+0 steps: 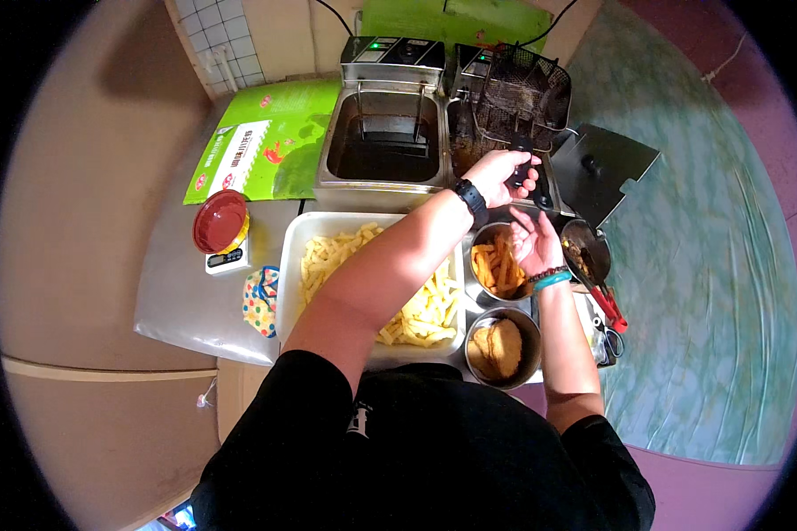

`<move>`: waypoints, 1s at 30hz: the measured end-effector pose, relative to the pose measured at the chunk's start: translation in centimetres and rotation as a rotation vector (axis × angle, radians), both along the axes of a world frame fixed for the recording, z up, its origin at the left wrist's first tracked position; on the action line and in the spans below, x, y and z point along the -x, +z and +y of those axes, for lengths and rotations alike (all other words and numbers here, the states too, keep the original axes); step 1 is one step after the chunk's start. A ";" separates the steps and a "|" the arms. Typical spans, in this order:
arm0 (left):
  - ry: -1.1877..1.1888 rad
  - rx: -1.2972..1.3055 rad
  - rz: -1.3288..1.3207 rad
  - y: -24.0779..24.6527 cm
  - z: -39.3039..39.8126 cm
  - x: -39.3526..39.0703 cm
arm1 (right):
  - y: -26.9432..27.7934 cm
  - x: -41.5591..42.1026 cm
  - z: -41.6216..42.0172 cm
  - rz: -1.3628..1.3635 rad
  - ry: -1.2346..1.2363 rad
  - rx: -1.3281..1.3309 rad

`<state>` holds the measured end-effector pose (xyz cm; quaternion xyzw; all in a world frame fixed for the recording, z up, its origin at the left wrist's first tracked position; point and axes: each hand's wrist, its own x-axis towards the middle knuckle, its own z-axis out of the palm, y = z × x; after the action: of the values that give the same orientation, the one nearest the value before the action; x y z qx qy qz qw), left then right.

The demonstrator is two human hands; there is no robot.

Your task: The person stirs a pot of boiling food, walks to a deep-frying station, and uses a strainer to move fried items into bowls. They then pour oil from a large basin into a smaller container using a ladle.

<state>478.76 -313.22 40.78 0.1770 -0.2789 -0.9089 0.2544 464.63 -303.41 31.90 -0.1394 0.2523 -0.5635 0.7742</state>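
Note:
My left hand (501, 178) grips the black handle of a wire fryer basket (525, 93), which is tilted over the right tank of a double deep fryer (382, 189). Dark oil (385, 149) stands in the left tank. My right hand (534, 242), fingers apart and holding nothing, is over the rim of a steel pot of orange-brown fried strips (495, 269). Below it, another steel pot (538, 345) holds golden breaded pieces (501, 348). Under my left forearm lies a white tub (291, 265) of pale cut fries (425, 312).
A metal lid (598, 172) lies right of the fryer. Red-handled tongs (608, 305) lean from a third pot (591, 245), near scissors (612, 342). At left, a red-brown bowl (219, 222) sits on a small scale (228, 260), beside a dotted cloth item (260, 302) and green cardboard (299, 146).

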 end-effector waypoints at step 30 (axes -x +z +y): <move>0.005 0.477 -0.324 -5.9 13.9 -14.2 | -3.3 -4.7 8.9 0.066 0.076 -0.167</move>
<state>492.96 -299.27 34.83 0.2555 -0.5214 -0.7770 0.2431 469.33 -294.54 28.59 -0.1023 0.3183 -0.5057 0.7953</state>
